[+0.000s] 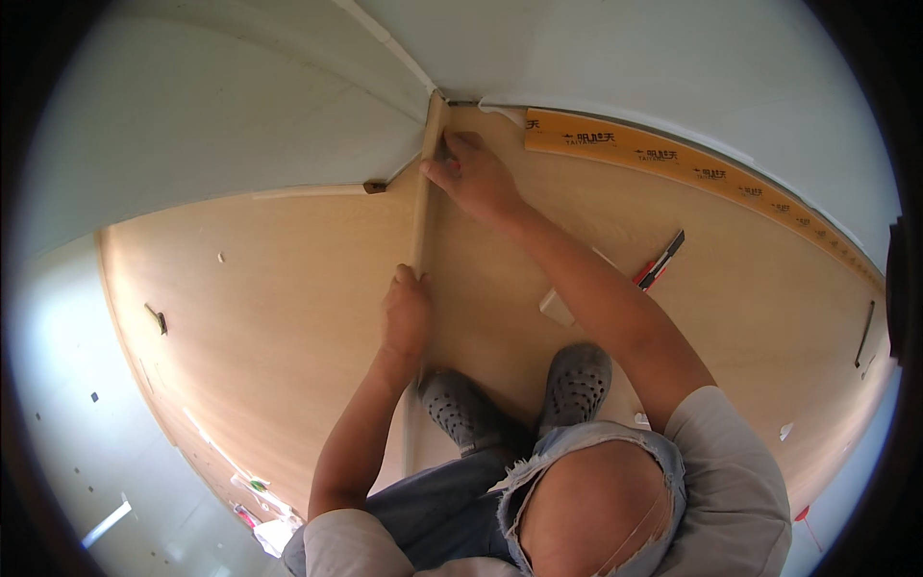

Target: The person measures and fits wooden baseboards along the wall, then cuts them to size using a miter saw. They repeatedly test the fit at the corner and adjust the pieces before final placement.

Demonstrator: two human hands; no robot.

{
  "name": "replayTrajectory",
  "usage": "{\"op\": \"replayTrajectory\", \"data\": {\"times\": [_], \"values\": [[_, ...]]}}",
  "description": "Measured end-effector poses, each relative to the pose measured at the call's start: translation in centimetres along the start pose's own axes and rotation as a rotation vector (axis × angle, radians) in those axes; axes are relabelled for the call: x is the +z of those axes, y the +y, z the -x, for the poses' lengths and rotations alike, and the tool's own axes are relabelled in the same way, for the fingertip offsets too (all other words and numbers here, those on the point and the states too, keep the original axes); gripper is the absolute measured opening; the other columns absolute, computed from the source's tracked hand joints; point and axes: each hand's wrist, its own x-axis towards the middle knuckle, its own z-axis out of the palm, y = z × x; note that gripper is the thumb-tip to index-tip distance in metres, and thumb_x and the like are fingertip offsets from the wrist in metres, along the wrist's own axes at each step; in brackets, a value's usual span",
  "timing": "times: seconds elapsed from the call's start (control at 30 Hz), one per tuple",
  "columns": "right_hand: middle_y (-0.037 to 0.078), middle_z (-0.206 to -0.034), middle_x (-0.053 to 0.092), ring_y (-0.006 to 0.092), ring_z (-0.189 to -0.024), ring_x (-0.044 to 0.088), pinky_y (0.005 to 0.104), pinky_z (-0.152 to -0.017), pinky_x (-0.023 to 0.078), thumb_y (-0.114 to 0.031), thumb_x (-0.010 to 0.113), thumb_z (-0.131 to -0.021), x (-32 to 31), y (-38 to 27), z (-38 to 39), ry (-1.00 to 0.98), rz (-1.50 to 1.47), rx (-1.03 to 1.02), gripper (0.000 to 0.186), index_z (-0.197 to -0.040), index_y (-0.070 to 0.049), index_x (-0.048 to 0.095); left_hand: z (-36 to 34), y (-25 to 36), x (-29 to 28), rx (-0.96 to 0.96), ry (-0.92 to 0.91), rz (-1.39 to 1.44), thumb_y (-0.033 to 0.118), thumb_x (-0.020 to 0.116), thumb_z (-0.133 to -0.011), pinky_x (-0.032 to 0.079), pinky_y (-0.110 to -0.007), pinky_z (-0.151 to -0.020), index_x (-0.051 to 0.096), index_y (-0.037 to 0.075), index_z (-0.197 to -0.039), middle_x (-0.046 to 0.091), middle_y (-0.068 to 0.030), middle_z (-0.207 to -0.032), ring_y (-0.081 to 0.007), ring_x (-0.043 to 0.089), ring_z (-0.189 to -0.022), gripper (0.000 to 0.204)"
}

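A long, narrow wooden strip (420, 231) runs from the corner down across the pale plywood surface (260, 327). My left hand (404, 308) is closed over the lower part of this strip. My right hand (466, 173) is closed at the strip's upper end, near the corner, around a small object with some red on it that I cannot make out. Right of my right forearm lies a red and black utility knife (661, 260), beside a small white piece (558, 308) partly under the arm.
Pale grey-green boards (663, 53) border the plywood. Orange printed tape (625, 139) runs along the upper right edge. A dark bracket (375, 188) sits left of the corner. My grey clogs (577, 380) stand on the plywood. Small hardware (157, 320) and scraps lie toward both sides.
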Motion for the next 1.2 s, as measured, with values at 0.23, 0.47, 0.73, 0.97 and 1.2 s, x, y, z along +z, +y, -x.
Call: {"op": "replayTrajectory", "data": {"times": [0.23,0.47,0.73,0.97,1.2], "values": [[0.018,-0.123,0.058,0.0289,-0.095,0.064,0.0393,-0.084,0.054,-0.047,0.065,-0.092,0.1,-0.1,-0.5,0.022,0.015,-0.003,0.066,-0.133,0.005,0.056,-0.4,0.3,-0.3,-0.003,-0.010,-0.056,0.025,0.056,-0.100,0.051,-0.057,-0.079,0.048,0.000,-0.103,0.065,-0.0304,-0.097,-0.0512,0.062,-0.090,0.027],[0.020,-0.109,0.062,0.0300,-0.091,0.065,0.0395,-0.078,0.053,-0.043,0.070,-0.088,-0.2,-0.2,-1.4,-0.001,0.042,-0.015,0.055,-0.117,0.004,0.064,-7.4,4.3,-0.7,0.097,0.159,-0.021,0.030,0.055,-0.101,0.048,-0.058,-0.075,0.049,0.000,-0.101,0.066,-0.0295,-0.089,-0.0516,0.061,-0.086,0.031],[0.013,-0.082,0.070,0.0297,-0.082,0.068,0.0402,-0.076,0.053,-0.036,0.059,-0.096,-3.1,2.8,-4.7,-0.042,-0.139,-0.122,0.037,-0.094,0.000,0.068,-10.4,6.3,-0.5,0.084,0.220,0.013,0.030,0.056,-0.101,0.050,-0.056,-0.075,0.050,0.002,-0.100,0.068,-0.0259,-0.089,-0.0481,0.064,-0.087,0.029],[0.001,-0.090,0.064,0.0110,-0.082,0.058,0.0278,-0.079,0.051,-0.029,0.055,-0.098,-6.8,-0.7,-6.8,-0.344,-0.374,0.084,0.025,-0.096,-0.006,0.064,-10.7,5.6,0.2,0.096,0.242,-0.039,0.033,0.057,-0.100,0.055,-0.050,-0.075,0.051,0.005,-0.101,0.070,-0.0207,-0.087,-0.0406,0.069,-0.085,0.029],[-0.001,-0.084,0.066,0.0083,-0.080,0.060,0.0255,-0.076,0.050,-0.017,0.067,-0.092,-4.2,-0.2,-7.4,-0.246,-0.335,-0.168,0.011,-0.095,-0.006,0.066,-10.8,5.9,0.2,0.092,0.244,-0.061,0.032,0.058,-0.098,0.056,-0.050,-0.071,0.050,0.005,-0.098,0.070,-0.0207,-0.086,-0.0394,0.070,-0.080,0.028]]}}
